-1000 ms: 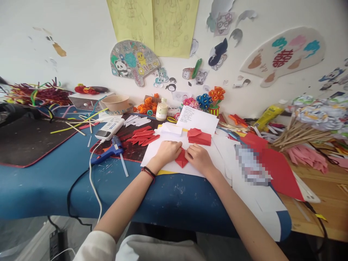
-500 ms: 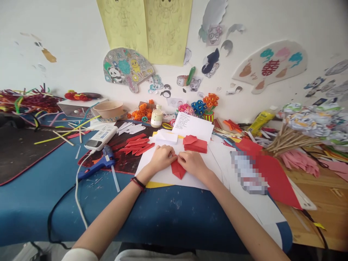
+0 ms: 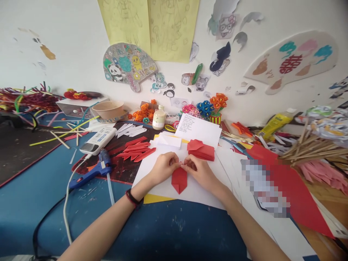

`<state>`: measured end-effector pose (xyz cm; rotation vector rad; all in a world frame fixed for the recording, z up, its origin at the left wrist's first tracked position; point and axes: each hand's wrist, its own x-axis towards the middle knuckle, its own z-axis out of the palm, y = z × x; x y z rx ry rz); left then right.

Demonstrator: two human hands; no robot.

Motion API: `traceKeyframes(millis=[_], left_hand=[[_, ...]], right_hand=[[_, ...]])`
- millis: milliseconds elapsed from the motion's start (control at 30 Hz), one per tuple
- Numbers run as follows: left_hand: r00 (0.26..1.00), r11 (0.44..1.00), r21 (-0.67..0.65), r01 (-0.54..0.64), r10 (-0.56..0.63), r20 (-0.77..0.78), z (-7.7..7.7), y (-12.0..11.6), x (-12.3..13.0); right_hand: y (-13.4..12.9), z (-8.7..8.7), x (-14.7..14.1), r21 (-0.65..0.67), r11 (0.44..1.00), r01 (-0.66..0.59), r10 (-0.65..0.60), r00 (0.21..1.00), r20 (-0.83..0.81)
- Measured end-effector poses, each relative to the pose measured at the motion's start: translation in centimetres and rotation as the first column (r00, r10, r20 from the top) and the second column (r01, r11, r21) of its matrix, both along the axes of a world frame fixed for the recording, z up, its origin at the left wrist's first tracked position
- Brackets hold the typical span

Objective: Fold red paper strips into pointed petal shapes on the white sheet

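A piece of folded red paper (image 3: 179,180), its lower end coming to a point, lies over the white sheets in front of me. My left hand (image 3: 166,167) pinches its upper edge from the left, fingers curled. From the right, my right hand (image 3: 198,169) pinches the same edge, and the fingertips of both hands nearly meet. The fingers hide the top of the paper. Just behind my right hand sits a stack of red paper rectangles (image 3: 202,152). Folded white paper (image 3: 168,140) lies behind my left hand, with narrow folded red strips (image 3: 137,149) to its left.
On the left are a blue glue gun (image 3: 95,170), a white power strip (image 3: 99,139) and its cable. A glue bottle (image 3: 159,119) and a handwritten sheet (image 3: 199,127) stand behind. Red sheets (image 3: 293,192) and bundled sticks (image 3: 307,145) lie to the right.
The view has shifted slightly, so the hands and paper appear lower. The fingertips have drawn slightly apart at the top edge, and more of the red paper shows below them.
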<state>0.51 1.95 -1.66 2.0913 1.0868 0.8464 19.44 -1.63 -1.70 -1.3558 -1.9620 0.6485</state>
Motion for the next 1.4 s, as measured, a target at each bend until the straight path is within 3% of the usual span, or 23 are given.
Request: traceKeyframes(millis=[200,467,733,1133,1333,1400], left_hand=[[0.999,0.999,-0.048,0.008,-0.006,0.036,0.2,0.0,0.2],[0.998,0.994,0.091,0.062,-0.062,-0.003,0.6,-0.5,0.5],[0.998,0.997,0.032,0.063,-0.063,0.001,0.7,-0.9,0.7],[0.997,0.998,-0.049,0.046,-0.043,0.063,1.3,-0.7,0.7],[0.998,1.000,-0.028,-0.011,0.013,0.064,1.2,-0.8,0.8],[0.997,0.999,-0.016,-0.045,0.046,0.066,1.0,-0.7,0.8]], right_hand=[[-0.1,-0.2,-0.4,0.017,0.999,-0.036,0.037,0.998,-0.044],[-0.2,-0.1,-0.7,0.028,1.000,-0.003,0.008,0.986,-0.164],[-0.3,0.3,-0.6,-0.028,0.999,-0.039,0.031,0.971,-0.237],[-0.2,0.6,-0.4,-0.080,0.994,0.076,-0.099,0.933,-0.345],[0.5,0.1,0.4,-0.258,0.958,-0.125,-0.023,0.863,-0.505],[0.6,-0.1,0.6,-0.272,0.954,-0.124,-0.043,0.844,-0.534]])
